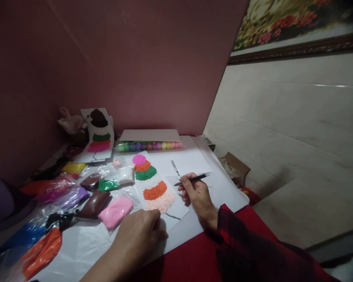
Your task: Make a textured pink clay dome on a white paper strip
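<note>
Black pen [196, 178] in the right hand [196, 194], left hand [141, 233] by the decorated card [153, 182]

Right hand: fingers closed around the black pen, gripped between thumb and fingers, shaft slanting, one end toward the card. It is just right of the decorated card, over white paper [194, 156]. Sleeve [241, 239] dark with red plaid.

Left hand: back up, fingers curled under, at the card's lower end near the pale peach band [160, 201]. Cannot tell whether anything is inside the curl.

Decorated card: flat on the table, between the clay packets and the right hand. Textured bands from the far end: magenta, orange, green, white, orange, peach. A dark, thin strand [173, 216] runs out from the peach one.

Beyond the right fingertips, a slim metal-looking tool [174, 168] lies on the paper.

Left side: bagged clay, loosely scattered. Pink packet [116, 211] nearest the left hand; brown packet [94, 204] beside it; white packet [126, 175] and green packet [108, 185] farther back; orange packet [42, 252] near the close edge.

Far side: second card [99, 135], dark brown top, green, orange and magenta bands below. Clear pack of coloured balls [150, 146] near the wall [135, 66]. Red cloth [182, 260] along the near edge.
</note>
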Tool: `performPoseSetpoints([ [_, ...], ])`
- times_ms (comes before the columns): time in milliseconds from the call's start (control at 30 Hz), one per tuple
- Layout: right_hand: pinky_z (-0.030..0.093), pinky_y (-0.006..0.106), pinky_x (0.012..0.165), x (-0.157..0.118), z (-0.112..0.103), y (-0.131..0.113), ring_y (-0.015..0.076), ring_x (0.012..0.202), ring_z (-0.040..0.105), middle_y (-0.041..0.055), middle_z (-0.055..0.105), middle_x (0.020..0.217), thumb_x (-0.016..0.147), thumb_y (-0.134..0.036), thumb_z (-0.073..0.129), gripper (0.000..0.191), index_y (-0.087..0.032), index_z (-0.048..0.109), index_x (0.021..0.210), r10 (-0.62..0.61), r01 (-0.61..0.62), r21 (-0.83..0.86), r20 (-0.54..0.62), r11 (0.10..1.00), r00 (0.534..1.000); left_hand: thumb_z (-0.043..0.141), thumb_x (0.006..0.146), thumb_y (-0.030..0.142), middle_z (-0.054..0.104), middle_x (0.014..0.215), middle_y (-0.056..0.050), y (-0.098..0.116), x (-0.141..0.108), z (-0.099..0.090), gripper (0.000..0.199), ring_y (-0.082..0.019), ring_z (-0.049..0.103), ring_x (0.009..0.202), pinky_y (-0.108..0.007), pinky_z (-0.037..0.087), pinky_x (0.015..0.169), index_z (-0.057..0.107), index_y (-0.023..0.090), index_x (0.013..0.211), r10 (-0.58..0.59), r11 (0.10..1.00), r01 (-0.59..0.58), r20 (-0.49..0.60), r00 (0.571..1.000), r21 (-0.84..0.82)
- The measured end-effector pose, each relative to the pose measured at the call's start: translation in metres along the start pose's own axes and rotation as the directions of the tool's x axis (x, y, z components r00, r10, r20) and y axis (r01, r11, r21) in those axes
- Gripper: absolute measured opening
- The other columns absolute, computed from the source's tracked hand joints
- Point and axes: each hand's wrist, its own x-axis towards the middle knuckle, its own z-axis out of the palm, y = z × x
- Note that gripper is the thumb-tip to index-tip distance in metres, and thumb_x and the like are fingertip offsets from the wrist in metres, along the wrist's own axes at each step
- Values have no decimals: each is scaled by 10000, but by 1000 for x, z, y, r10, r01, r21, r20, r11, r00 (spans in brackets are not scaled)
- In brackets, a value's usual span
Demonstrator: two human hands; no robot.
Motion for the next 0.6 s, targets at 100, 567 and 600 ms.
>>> performPoseSetpoints([
  [100,438,194,463,2,0,0,76,506,514,-21,571,696,845,-546,543,350,-196,539,864,-35,34,-34,-33,999,999,509,693,310,691,737,-72,0,0,-1,144,-246,616,710,-307,176,525,608,209,668,-7,1000,7,6,1000,1],
  [567,410,235,566,0,1,-1,109,623,513,-7,566,701,871,-494,545,298,-197,566,863,-74,74,-6,55,997,996,492,659,275,700,733,-77,2,0,2,128,-244,621,700,-310,188,527,602,210,648,-29,1000,29,-26,999,-6],
  [600,415,241,580,0,1,-1,115,635,521,-10,561,685,868,-492,551,295,-197,567,866,-81,80,16,49,997,996,494,652,270,700,730,-72,2,0,2,124,-238,619,695,-309,188,527,603,210,645,-31,999,31,-27,999,-12],
])
